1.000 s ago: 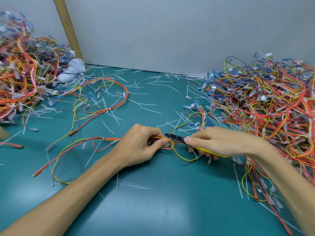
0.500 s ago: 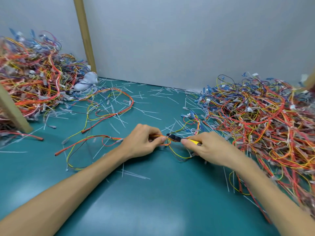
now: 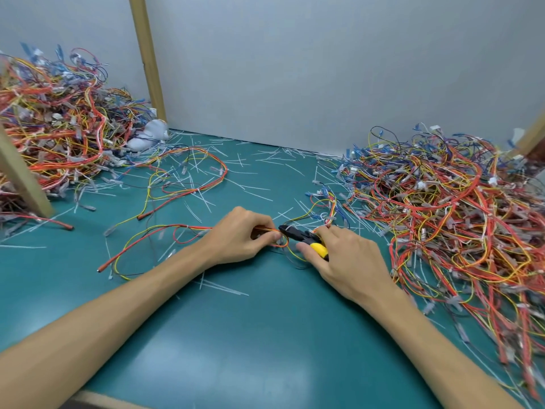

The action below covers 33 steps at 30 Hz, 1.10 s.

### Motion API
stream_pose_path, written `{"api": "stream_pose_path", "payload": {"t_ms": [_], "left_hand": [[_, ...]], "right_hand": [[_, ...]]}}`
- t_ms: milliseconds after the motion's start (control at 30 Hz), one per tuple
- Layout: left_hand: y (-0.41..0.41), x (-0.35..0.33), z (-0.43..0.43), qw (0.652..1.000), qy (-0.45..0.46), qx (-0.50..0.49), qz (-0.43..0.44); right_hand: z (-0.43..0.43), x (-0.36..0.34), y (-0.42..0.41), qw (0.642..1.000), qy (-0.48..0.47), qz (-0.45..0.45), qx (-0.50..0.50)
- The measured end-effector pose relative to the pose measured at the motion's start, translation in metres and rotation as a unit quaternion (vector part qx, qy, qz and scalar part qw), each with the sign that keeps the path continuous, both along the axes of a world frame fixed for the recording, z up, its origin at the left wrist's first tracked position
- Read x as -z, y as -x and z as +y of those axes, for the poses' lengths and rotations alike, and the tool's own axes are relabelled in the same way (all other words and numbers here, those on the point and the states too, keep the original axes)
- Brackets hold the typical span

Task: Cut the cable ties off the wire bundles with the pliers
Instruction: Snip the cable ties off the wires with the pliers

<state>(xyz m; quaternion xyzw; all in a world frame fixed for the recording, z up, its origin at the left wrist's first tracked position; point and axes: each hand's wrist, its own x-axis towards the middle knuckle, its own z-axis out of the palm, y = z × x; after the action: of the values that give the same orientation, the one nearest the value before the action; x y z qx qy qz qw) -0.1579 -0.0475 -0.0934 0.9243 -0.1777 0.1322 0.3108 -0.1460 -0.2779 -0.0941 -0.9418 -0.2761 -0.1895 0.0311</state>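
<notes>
Pliers: black nose, yellow handles, mid-table between the two hands; the nose points left and meets the wires at the left hand's fingertips (whether a tie sits in the jaws is too small to tell).
Right hand: fingers and thumb curled round the yellow handles.
Left hand: fingers curled, pinching the wire bundle just left of the nose.
Wire bundle: red, yellow and black strands trailing left from the left hand in loose loops.
Cut ties: white slivers strewn over the green table, thickest toward the far side.
Right pile: large tangle of wires.
Left pile: another tangle, far left.
Wooden post: upright, far left.
</notes>
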Motion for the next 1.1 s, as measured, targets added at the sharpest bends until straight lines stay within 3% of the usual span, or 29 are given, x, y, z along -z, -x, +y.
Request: {"api": "stream_pose_path", "payload": {"t_ms": [367,833,1100], "left_hand": [[0.0028,-0.0040,-0.0014,1.000,0.001,-0.010,0.000],[0.0002,0.0039,0.0006,0.997,-0.005,-0.029,-0.067],[0.0015,0.0038,0.0006,0.997,-0.035,-0.033,-0.065]], "right_hand": [[0.0008,-0.0012,0.0028,1.000,-0.003,-0.003,0.013],[0.0025,0.0005,0.0015,0.999,-0.049,0.009,0.007],[0.0057,-0.0018,0.0053,1.000,-0.016,-0.014,0.021]]}}
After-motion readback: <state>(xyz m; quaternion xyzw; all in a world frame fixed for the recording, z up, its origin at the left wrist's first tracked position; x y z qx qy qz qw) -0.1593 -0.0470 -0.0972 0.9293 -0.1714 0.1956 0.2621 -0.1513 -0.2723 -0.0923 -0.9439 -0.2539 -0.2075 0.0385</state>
